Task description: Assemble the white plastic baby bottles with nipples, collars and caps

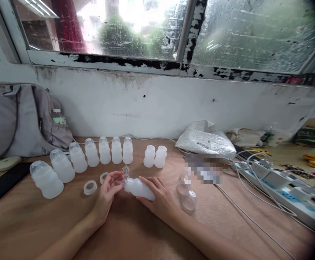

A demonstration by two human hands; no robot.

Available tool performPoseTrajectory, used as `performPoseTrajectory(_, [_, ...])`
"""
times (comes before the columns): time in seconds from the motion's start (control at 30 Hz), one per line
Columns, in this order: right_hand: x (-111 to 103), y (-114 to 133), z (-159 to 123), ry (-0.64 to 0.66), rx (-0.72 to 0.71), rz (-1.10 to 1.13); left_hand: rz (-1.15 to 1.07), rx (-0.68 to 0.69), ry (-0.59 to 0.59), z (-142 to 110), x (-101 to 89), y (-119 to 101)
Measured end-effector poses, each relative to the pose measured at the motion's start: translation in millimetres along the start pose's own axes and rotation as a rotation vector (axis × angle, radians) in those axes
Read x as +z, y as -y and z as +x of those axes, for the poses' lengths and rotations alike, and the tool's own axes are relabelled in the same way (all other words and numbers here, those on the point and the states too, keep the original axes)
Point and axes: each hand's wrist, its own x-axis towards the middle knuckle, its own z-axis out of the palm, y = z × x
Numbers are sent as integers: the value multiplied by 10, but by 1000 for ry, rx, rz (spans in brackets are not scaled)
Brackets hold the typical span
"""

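Note:
My right hand (160, 195) is wrapped round a frosted white baby bottle (139, 188), which lies tilted with its mouth to the left. At that mouth the fingers of my left hand (107, 195) pinch a small clear piece that looks like a bottle nipple (121, 181); the fingertips partly hide it. Just beyond stands another clear nipple (125, 169). One white collar ring (90, 187) lies left of my left hand, and a second ring (103, 177) is partly behind its fingers. Clear domed caps (188, 201) rest to the right of my right hand.
Several capped bottles (91, 153) form a curved row at the left and back. Two uncapped bottles (160, 157) stand right of them. A silvery bag (205, 141), cables and a power strip (279, 191) occupy the right; a grey backpack (19, 119) sits at the left.

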Motion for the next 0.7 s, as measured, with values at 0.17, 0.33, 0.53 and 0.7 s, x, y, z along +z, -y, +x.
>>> performPoseTrajectory(0.17, [-74,66,6,-6,78,109,93,-102,64,-3,67,-62])
performPoseTrajectory(0.33, [-229,285,-13,250,465,638,47,-71,196,-35,88,-169])
performPoseTrajectory(0.53, [-245,484,-113,87,408,534,-265,-242,143,-142,325,-220])
performPoseTrajectory(0.7, [-223,577,-152,30,288,421,-383,-235,-197,-174,615,-198])
